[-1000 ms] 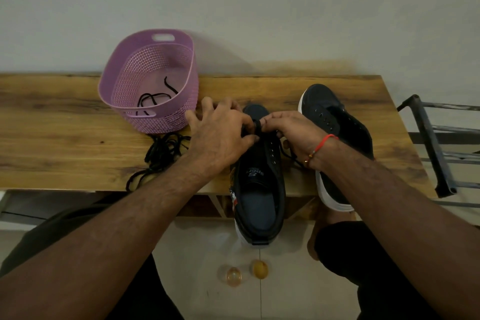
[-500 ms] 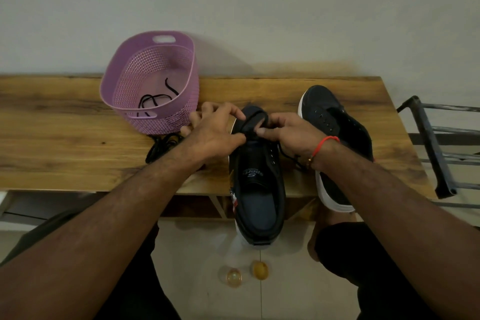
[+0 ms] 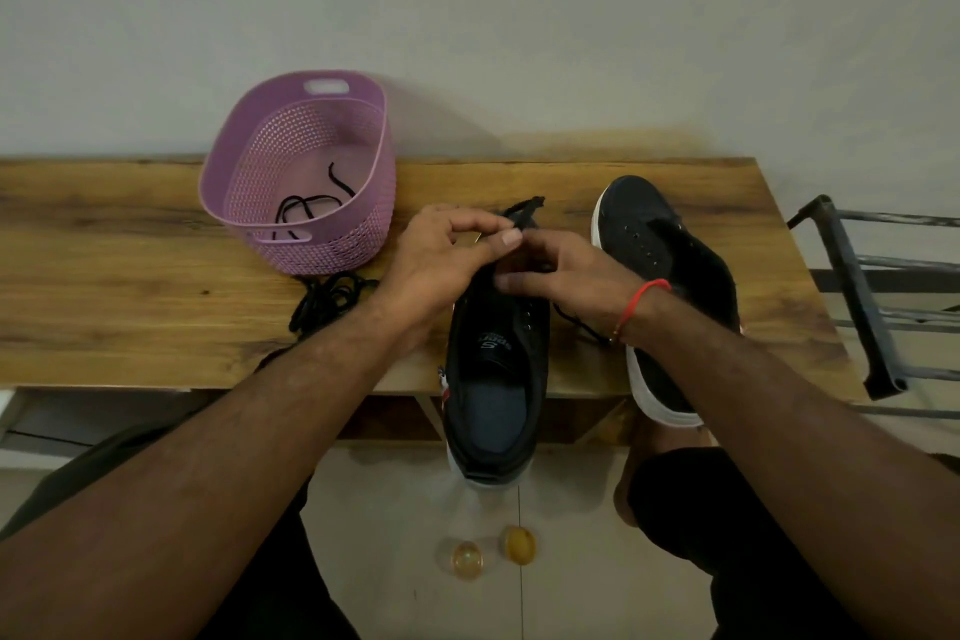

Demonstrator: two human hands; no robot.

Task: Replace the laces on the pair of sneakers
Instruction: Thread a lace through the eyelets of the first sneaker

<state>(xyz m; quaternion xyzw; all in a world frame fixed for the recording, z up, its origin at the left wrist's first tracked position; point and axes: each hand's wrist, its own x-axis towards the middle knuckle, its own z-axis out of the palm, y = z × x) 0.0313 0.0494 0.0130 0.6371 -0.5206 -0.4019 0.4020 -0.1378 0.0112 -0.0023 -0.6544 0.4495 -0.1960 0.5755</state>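
Step in hand: lacing the near black fabric sneaker with the white sole [image 3: 496, 353], which lies centre on the long wooden plank table [image 3: 130, 307], heel overhanging the near edge, toe pointing far. Left hand [image 3: 441, 260] pinches a black lace [image 3: 524, 212] between thumb and forefinger just above the toe-end eyelets; the lace end sticks up and far from the pinch. Right hand [image 3: 561, 270] sits over the right side of the lacing area, fingers curled; it looks like it steadies the upper or holds the other run of lace, but I can't tell which, the fingertips are hidden. A lace strand trails from under the right wrist between the two shoes. Second black sneaker [image 3: 670, 286] lies just right, eyelets bare, no lace in it, so by my read the job is at an early stage: first shoe barely started, second untouched. Loose tangle of black laces [image 3: 332, 296] lies on the table left of the hands, touching the front of the perforated lilac plastic basket [image 3: 249, 161], which holds another black lace piece [image 3: 306, 208]. Next move likely needs the pinched tip aimed into an eyelet and pulled through, keeping both sides even. Tip condition too small to judge.
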